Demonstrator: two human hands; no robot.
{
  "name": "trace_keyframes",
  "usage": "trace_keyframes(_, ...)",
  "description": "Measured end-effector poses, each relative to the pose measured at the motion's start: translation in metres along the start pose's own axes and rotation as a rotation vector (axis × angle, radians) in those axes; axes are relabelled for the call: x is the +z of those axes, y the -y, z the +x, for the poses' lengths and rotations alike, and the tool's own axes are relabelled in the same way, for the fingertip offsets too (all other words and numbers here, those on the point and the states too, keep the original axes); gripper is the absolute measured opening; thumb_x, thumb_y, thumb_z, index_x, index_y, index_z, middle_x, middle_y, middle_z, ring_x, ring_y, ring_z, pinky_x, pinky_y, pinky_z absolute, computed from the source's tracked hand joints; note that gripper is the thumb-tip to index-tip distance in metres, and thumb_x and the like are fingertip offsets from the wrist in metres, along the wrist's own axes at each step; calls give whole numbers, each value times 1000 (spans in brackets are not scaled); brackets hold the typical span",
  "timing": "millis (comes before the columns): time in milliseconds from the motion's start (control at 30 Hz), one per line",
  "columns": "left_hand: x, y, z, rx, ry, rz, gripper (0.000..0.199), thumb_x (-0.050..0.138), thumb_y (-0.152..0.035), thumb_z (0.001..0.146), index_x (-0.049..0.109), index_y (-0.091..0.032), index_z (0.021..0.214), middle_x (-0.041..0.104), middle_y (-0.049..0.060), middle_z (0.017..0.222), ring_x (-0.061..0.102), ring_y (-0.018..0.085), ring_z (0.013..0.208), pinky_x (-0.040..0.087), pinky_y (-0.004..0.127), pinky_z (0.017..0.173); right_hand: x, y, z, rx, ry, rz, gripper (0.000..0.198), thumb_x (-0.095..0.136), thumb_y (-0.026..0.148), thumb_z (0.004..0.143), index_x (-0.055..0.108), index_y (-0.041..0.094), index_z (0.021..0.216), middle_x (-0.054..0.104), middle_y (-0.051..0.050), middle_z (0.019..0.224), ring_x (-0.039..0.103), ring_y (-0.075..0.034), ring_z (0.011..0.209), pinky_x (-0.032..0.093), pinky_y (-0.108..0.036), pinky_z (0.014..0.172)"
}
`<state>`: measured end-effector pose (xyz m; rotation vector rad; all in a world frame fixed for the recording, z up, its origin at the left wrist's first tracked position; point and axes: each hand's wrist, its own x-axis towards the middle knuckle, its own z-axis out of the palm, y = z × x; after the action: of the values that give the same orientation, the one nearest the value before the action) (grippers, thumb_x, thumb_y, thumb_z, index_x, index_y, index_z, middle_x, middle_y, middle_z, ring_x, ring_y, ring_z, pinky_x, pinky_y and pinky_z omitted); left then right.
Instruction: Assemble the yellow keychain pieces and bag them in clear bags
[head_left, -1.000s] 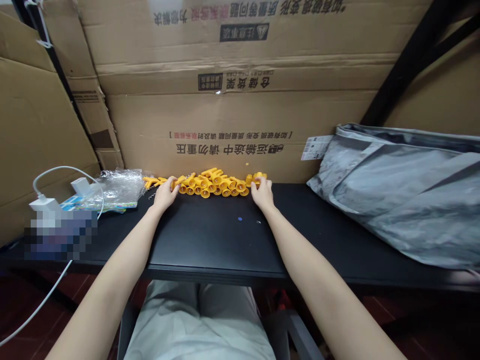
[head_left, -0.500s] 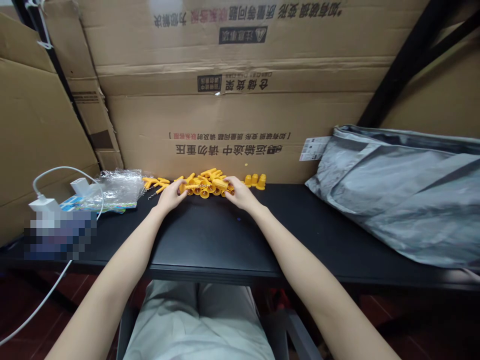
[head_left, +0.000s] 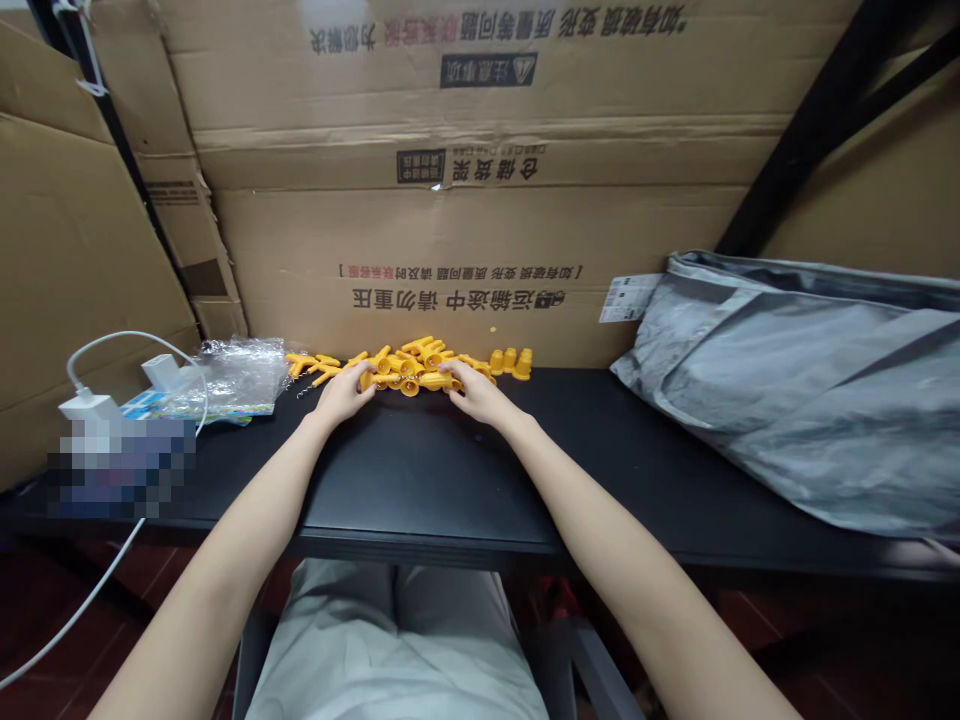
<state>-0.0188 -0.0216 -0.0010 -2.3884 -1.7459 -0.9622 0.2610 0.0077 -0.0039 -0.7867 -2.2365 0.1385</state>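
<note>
In the head view, the person's left hand [head_left: 345, 393] pinches a small yellow plastic piece [head_left: 367, 380]; the right hand [head_left: 476, 394] grips a yellow plastic cone [head_left: 433, 381]. Both pieces sit at twelve o'clock, before heaped yellow plastic funnel-shaped cups [head_left: 407, 367]. A grey fabric bag [head_left: 810, 400] lies at two o'clock.

From my end, what the left hand [head_left: 346, 393] and right hand [head_left: 480, 393] pinch is too small to tell whether the yellow handle [head_left: 367, 381] touches the yellow piece [head_left: 432, 382], their outer ends being covered. The piled yellow cones [head_left: 409, 389] overlap beyond my counting, and blocky pixels mask the object [head_left: 124, 470] by the white charger [head_left: 91, 408]. My view's edges crop the grey bag [head_left: 795, 390], white cable [head_left: 103, 582] and both forearms [head_left: 244, 560].
</note>
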Motion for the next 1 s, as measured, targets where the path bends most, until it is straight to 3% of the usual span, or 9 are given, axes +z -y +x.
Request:
trace_keyframes(233, 0, 1, -1, -23, 24, 30, 30, 56, -27, 82, 58, -20, 111, 60, 2, 76, 60, 18, 74, 46, 28, 73, -2, 0, 0, 32, -23, -9, 38, 49, 11, 75, 56, 18, 112, 63, -12, 114, 60, -25, 110, 46, -46, 96)
trace_keyframes(633, 4, -12, -1, 80, 16, 47, 30, 55, -31, 84, 59, -22, 113, 68, 6, 102, 64, 21, 90, 49, 31, 81, 8, 14, 1, -108, 28, 18, 33, 50, 14, 84, 56, 17, 117, 60, -15, 120, 56, -26, 116, 44, -46, 100)
trace_keyframes(1000, 6, -10, -1, 141, -45, 54, 26, 55, -29, 84, 59, -23, 109, 68, 5, 108, 65, 20, 96, 51, 33, 87, 4, 26, 2, 35, 108, 80, 38, 50, 25, 91, 52, 19, 129, 62, -14, 121, 60, -25, 111, 46, -45, 97)
